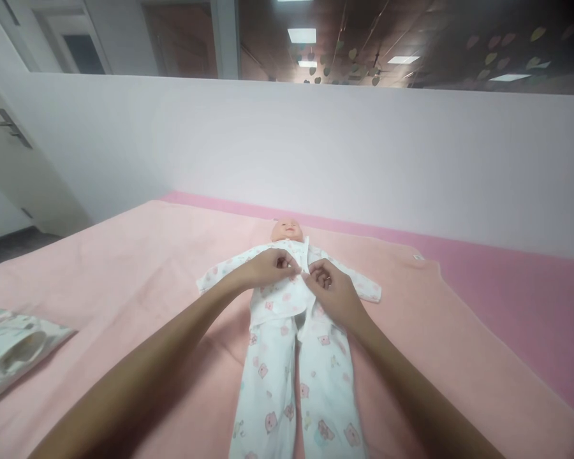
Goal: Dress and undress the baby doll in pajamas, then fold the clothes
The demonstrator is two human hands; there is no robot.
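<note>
A baby doll [287,230] lies on its back, head away from me, dressed in a white printed top [278,299] and matching pants [270,389]. Over its chest, my left hand [273,266] pinches the top's front edge between thumb and fingers. Close beside it, my right hand [332,287] is closed on the same front opening, its fingertips almost meeting the left ones. Whether a fastener sits between the fingertips is too small to tell. Both sleeves spread out sideways, and the top's lower front hangs apart over the pants.
A pale pink blanket [124,268] covers the surface under the doll, with a brighter pink mat [516,293] showing at the right and back. At the left edge lies a folded printed cloth item [19,344]. A white wall [316,146] rises behind, and a door [14,140] stands at far left.
</note>
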